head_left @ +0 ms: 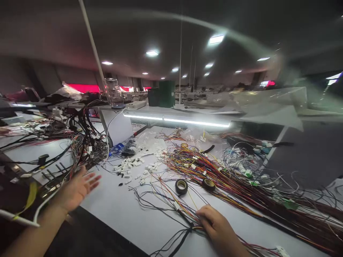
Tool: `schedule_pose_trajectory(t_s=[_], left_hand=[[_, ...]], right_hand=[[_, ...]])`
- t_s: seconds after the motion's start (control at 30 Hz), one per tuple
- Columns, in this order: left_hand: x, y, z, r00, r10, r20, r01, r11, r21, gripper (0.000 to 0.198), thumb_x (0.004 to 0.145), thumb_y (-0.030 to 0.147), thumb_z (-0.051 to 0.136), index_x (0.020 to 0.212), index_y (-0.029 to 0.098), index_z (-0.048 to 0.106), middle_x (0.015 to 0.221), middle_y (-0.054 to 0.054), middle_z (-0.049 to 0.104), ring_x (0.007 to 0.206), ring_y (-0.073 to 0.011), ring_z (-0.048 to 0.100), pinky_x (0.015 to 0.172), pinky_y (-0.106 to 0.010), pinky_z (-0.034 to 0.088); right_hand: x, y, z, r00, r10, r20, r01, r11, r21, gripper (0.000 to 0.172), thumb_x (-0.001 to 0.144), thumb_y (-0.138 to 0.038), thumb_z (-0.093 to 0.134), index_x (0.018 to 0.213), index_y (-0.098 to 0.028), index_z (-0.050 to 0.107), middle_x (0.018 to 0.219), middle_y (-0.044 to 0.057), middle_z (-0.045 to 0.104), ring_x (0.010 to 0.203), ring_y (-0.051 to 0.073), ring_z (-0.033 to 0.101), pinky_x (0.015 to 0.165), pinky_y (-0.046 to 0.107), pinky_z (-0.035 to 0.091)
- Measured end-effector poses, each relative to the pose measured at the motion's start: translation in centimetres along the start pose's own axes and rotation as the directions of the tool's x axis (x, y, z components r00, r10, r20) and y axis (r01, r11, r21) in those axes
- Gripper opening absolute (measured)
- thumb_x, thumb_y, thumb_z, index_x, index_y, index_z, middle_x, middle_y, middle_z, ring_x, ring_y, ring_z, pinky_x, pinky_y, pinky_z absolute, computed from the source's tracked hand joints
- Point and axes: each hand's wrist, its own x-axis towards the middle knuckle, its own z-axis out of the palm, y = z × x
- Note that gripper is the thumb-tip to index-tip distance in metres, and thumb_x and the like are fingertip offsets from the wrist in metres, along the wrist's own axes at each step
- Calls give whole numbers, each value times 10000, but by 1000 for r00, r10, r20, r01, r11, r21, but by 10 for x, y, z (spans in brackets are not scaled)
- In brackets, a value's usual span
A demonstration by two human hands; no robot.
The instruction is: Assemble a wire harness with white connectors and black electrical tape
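The wire bundle [187,216] sits near-middle on the white table [120,210], running right under the right hand [218,228]; fingers are curled down over it, can't really tell if they're pinching it; left hand [77,189] hangs wide open off to the left, nothing in it; two tape rolls [181,186] lie just beyond the bundle, white connectors [134,167] farther left.

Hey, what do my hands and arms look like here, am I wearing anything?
Both are bare: the left hand and right hand wear no gloves, and no sleeve covers the forearms as far as they show. I see no ring, watch or wristband, though the left hand is motion-blurred.
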Motion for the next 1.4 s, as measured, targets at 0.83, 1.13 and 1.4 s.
schedule_pose_trajectory(t_s=[0.83,1.13,1.4], left_hand=[[-83,-168,169,33,-46,998,-975,216,42,533,854,439,574,1355,293,467,1444,-73,473,1332,-295,405,1125,-552,237],[-73,-187,164,-49,-10,999,-998,40,-49,540,805,416,629,1315,298,497,1415,-37,514,1279,-266,480,1104,-466,324],[-60,-193,167,-159,234,959,-987,-40,-154,334,889,334,536,1218,283,560,1222,-8,669,1126,-172,593,1014,-310,438]], right_hand=[[-1,-4,5,992,-91,-83,69,970,-233,222,943,-180,432,1059,-250,607,940,49,648,876,197,598,798,331,482],[89,-17,12,1000,-14,19,22,785,-620,393,828,-83,549,1150,-297,620,1028,58,601,875,204,613,717,288,491],[141,8,-61,938,-10,-346,-228,736,-638,240,911,-196,489,1124,-197,598,1080,90,575,893,198,618,776,289,478]])
